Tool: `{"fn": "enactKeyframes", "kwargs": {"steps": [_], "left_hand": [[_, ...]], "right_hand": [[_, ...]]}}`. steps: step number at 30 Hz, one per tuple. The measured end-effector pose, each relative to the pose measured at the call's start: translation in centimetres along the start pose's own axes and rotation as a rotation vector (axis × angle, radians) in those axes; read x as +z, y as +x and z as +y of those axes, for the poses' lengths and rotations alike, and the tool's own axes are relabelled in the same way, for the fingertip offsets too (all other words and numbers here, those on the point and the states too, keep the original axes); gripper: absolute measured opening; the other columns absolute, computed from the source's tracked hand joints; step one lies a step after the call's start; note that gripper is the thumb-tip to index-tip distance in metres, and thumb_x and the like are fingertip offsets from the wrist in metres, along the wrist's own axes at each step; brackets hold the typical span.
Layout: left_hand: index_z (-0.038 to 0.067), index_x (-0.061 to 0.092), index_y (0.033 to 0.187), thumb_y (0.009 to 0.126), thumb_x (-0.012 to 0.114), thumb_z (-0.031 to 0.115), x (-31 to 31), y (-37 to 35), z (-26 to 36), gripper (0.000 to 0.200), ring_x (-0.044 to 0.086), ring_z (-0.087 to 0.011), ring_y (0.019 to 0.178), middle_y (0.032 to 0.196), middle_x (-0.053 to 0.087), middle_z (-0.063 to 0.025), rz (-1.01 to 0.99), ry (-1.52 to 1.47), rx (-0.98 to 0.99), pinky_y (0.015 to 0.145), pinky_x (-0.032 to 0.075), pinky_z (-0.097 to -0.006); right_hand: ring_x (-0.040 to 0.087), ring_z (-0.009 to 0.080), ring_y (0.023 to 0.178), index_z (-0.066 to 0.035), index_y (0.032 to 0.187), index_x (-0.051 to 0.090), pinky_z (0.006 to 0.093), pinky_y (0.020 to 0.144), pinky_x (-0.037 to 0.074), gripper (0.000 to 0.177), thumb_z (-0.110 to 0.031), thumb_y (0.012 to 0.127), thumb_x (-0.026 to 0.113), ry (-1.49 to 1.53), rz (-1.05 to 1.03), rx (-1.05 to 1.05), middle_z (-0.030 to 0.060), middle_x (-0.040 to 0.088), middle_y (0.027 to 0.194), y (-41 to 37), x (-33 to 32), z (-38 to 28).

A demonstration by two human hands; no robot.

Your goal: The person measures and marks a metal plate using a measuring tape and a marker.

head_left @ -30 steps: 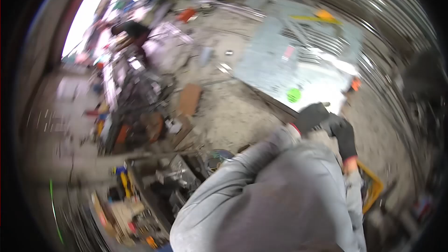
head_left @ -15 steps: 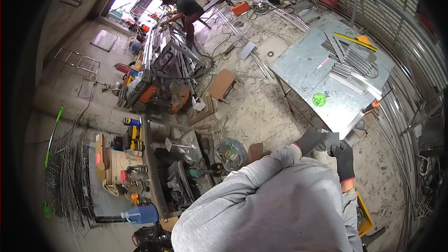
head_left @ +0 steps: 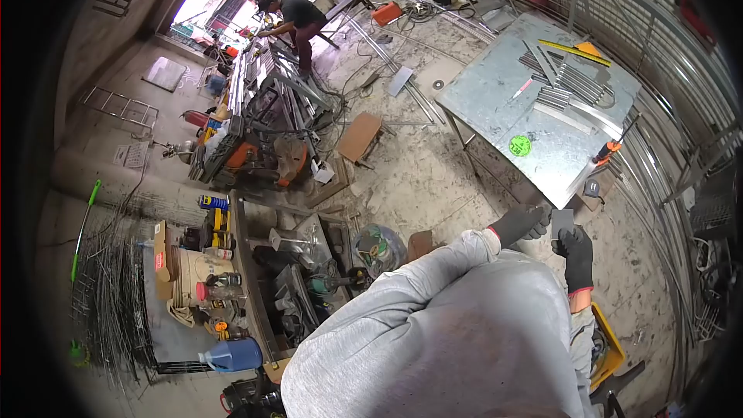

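Left hand: our left hand point(head_left: 520, 224) wears a dark glove. Its bent fingers close on the left edge of the small metal plate point(head_left: 563, 221).
Right hand: our right hand point(head_left: 576, 257) also wears a dark glove. Its thumb and fingers pinch the plate from below.
Plate: it is gray and flat. We hold it in the air between both hands, over the dusty floor and just past the near corner of the metal table point(head_left: 495, 101).
On the table: shiny metal strips point(head_left: 573, 81), a yellow ruler point(head_left: 574, 52), a round green sticker point(head_left: 520, 145) and a screwdriver point(head_left: 607, 151) with an orange handle at the edge.
Near us: a yellow thing point(head_left: 609, 340) is low down by our right arm. A messy tool shelf point(head_left: 286, 263) is on the left, with a blue jug point(head_left: 232, 354) in front of it.
Far off: another person point(head_left: 290, 15) bends over a long rack.
In the way: our own gray sleeve point(head_left: 449, 325) fills the bottom and hides the floor under us.
Change: a second ago all was a blur, and now it is sharp. Half a second ago the plate was tipped and closer to our left hand. Now it faces us more and sits a bit more to the right.
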State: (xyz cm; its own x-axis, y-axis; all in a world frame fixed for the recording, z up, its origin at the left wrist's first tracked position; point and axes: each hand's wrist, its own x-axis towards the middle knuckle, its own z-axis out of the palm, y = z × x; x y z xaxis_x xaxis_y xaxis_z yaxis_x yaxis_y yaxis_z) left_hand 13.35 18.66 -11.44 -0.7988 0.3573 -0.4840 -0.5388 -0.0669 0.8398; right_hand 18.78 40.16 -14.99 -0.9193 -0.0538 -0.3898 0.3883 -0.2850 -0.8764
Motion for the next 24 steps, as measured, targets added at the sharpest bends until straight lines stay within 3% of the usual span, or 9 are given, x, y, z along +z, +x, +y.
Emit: {"fn": "enactKeyframes", "kwargs": {"steps": [3, 5, 9, 12, 16, 18, 20, 21, 24], "left_hand": [[0.009, 0.062, 0.090, 0.109, 0.053, 0.050, 0.1, -0.8, 0.3, 0.046, 0.047, -0.0075, 0.054, 0.069, 0.058, -0.0001, 0.033, 0.057, -0.053, 0.051, 0.037, -0.0230], [-0.002, 0.072, 0.106, 0.107, 0.038, 0.072, -1.0, -0.9, 0.2, 0.081, 0.074, -0.0244, 0.081, 0.090, 0.076, -0.0155, -0.044, 0.252, -0.161, 0.076, 0.059, -0.0374], [0.001, 0.073, 0.094, 0.107, 0.029, 0.076, -2.1, -0.3, -0.5, 0.088, 0.074, -0.0272, 0.078, 0.082, 0.075, -0.0175, 0.003, 0.270, -0.286, 0.074, 0.058, -0.0402], [0.001, 0.073, 0.097, 0.109, 0.040, 0.066, -2.6, 2.0, -2.5, 0.074, 0.074, -0.0333, 0.082, 0.082, 0.075, -0.0196, 0.022, 0.408, -0.097, 0.076, 0.057, -0.0435], [-0.004, 0.066, 0.118, 0.097, 0.069, 0.042, -4.5, 3.5, -3.5, 0.051, 0.071, -0.0407, 0.097, 0.108, 0.073, -0.0259, 0.036, 1.003, 0.634, 0.085, 0.054, -0.0479], [-0.004, 0.068, 0.114, 0.095, 0.069, 0.042, -2.8, 2.1, 1.5, 0.050, 0.068, -0.0453, 0.097, 0.102, 0.070, -0.0287, 0.009, 0.684, 0.374, 0.086, 0.053, -0.0522], [-0.007, 0.070, 0.105, 0.095, 0.068, 0.040, -3.4, 3.2, 3.1, 0.048, 0.070, -0.0403, 0.094, 0.101, 0.070, -0.0313, -0.191, 1.013, 0.474, 0.084, 0.054, -0.0501], [-0.006, 0.072, 0.105, 0.093, 0.071, 0.036, -2.8, 3.1, 4.4, 0.044, 0.071, -0.0339, 0.092, 0.101, 0.073, -0.0278, -0.133, 0.918, 0.145, 0.082, 0.055, -0.0474], [-0.007, 0.073, 0.111, 0.096, 0.068, 0.017, -4.1, 3.3, 4.8, 0.029, 0.072, -0.0208, 0.089, 0.098, 0.078, -0.0155, -0.208, 0.531, 0.032, 0.077, 0.057, -0.0377]], "right_hand": [[0.069, 0.0159, 0.079, -0.002, 0.116, 0.068, 0.0312, 0.074, 0.058, 0.020, -0.018, 0.103, 0.067, 0.004, -0.002, 0.027, 0.0046, 0.071, 0.099, -0.7, 0.5, -0.2], [0.070, 0.0162, 0.080, -0.002, 0.116, 0.068, 0.0316, 0.074, 0.058, 0.021, -0.018, 0.102, 0.067, 0.011, -0.019, 0.042, 0.0050, 0.071, 0.099, -0.8, 0.7, 0.1], [0.070, 0.0163, 0.080, -0.002, 0.117, 0.068, 0.0320, 0.074, 0.058, 0.022, -0.019, 0.102, 0.067, -0.024, 0.001, 0.035, 0.0054, 0.071, 0.098, -1.1, 0.9, 0.0], [0.069, 0.0149, 0.078, -0.002, 0.122, 0.066, 0.0309, 0.072, 0.059, 0.035, -0.031, 0.102, 0.069, -0.056, -0.022, -0.027, 0.0043, 0.069, 0.099, -0.4, 0.5, 0.1], [0.064, 0.0138, 0.069, 0.001, 0.115, 0.067, 0.0300, 0.064, 0.055, 0.028, -0.023, 0.100, 0.065, -0.283, -0.037, -0.026, 0.0046, 0.068, 0.089, 0.8, 1.1, -0.6], [0.061, 0.0135, 0.067, 0.002, 0.106, 0.066, 0.0319, 0.063, 0.051, 0.020, -0.017, 0.098, 0.063, -0.431, -0.004, -0.078, 0.0047, 0.066, 0.084, 0.9, 1.7, -1.5], [0.061, 0.0116, 0.075, 0.000, 0.106, 0.066, 0.0308, 0.068, 0.051, 0.022, -0.021, 0.101, 0.064, -0.329, 0.015, -0.055, 0.0031, 0.066, 0.087, 1.1, 2.2, -1.1], [0.062, 0.0107, 0.079, 0.000, 0.111, 0.067, 0.0293, 0.072, 0.052, 0.025, -0.023, 0.101, 0.065, -0.292, 0.005, -0.113, 0.0020, 0.067, 0.090, 1.2, 2.4, -0.9], [0.064, 0.0135, 0.091, 0.000, 0.124, 0.066, 0.0310, 0.082, 0.052, 0.036, -0.028, 0.101, 0.068, -0.043, 0.037, -0.064, 0.0051, 0.070, 0.108, 0.7, 3.7, -2.8]]}}
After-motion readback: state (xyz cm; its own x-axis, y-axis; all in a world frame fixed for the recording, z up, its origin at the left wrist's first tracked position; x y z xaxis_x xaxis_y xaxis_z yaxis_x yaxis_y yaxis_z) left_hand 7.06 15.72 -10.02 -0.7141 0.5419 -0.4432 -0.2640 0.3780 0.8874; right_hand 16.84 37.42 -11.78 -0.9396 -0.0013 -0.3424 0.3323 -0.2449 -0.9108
